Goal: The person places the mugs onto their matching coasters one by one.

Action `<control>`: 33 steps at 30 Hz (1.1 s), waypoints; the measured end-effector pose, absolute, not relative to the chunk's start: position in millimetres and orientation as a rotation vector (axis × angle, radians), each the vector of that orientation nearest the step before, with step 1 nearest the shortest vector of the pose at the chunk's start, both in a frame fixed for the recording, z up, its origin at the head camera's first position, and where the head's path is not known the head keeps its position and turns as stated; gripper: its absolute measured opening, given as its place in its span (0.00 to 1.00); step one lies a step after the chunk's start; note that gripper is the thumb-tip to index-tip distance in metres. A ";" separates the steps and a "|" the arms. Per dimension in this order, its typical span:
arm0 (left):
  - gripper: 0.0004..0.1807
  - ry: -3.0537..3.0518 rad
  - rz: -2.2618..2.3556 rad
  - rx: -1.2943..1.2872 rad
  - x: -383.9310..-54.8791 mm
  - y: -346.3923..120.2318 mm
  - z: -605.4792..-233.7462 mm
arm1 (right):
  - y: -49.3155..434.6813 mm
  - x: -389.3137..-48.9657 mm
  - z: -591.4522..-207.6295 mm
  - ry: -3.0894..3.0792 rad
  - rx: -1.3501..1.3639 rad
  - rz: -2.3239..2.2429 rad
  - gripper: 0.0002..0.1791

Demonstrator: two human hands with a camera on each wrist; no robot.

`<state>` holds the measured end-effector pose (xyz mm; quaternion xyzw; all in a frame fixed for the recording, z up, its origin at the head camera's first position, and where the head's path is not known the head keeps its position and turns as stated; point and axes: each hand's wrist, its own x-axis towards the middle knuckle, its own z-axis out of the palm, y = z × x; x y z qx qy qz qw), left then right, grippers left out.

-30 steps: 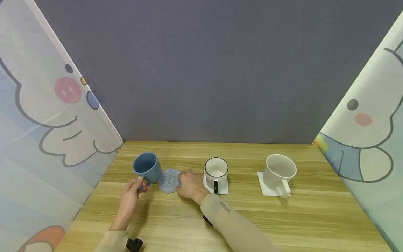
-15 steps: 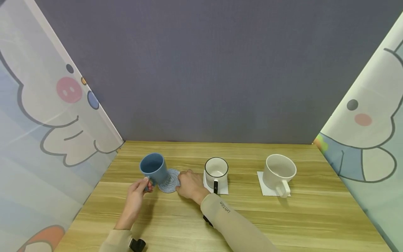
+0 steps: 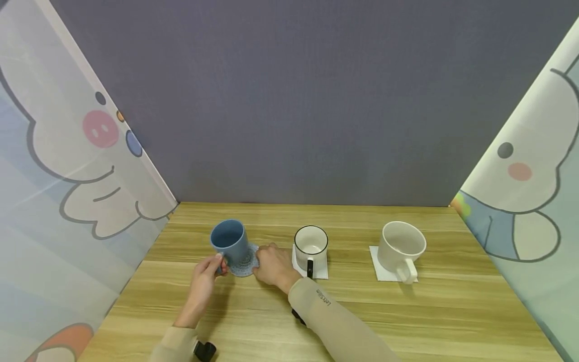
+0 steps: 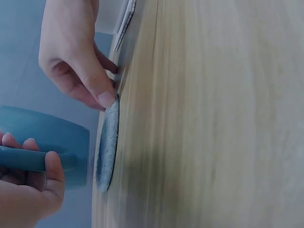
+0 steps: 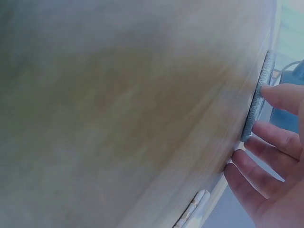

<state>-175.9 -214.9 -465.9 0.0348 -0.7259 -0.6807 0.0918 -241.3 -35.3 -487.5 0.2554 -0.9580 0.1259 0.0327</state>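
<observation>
My left hand [image 3: 204, 284] grips the handle of a blue mug [image 3: 229, 244]. The mug is upright and partly over a round blue-grey braided coaster [image 3: 246, 266]; in the left wrist view a narrow gap shows between the mug's base [image 4: 78, 142] and the coaster [image 4: 109, 147]. My right hand [image 3: 273, 265] holds the coaster's right edge between thumb and index finger, the coaster [image 5: 259, 97] lying flat on the table. The other right fingers rest near the tabletop. Part of the coaster is hidden behind the mug and the right hand.
Right of my right hand, a white ribbed mug with a black rim [image 3: 311, 246] stands on a white square coaster [image 3: 322, 274]. Farther right, a cream mug [image 3: 401, 246] sits on another white square coaster [image 3: 382, 274]. A grey panel [image 3: 312, 110] rises behind the wooden table [image 3: 443, 311].
My left hand has carried the blue mug to the right, from beside the braided coaster to above part of it. The right hand and the coaster have stayed in place.
</observation>
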 end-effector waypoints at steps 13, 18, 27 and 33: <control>0.21 -2.181 -2.046 0.124 -173.2 -208.2 -475.7 | -37.1 -239.9 -491.0 -2.952 0.788 0.396 0.13; 0.22 -2.214 -2.021 0.142 -173.5 -206.0 -478.3 | -37.2 -239.9 -491.6 -2.947 0.786 0.395 0.14; 0.22 -2.240 -1.977 0.123 -172.0 -201.1 -477.5 | -36.4 -240.2 -491.3 -2.950 0.747 0.423 0.13; 0.21 -2.227 -1.990 0.150 -174.5 -198.8 -475.4 | -34.5 -241.5 -488.1 -2.988 0.724 0.450 0.13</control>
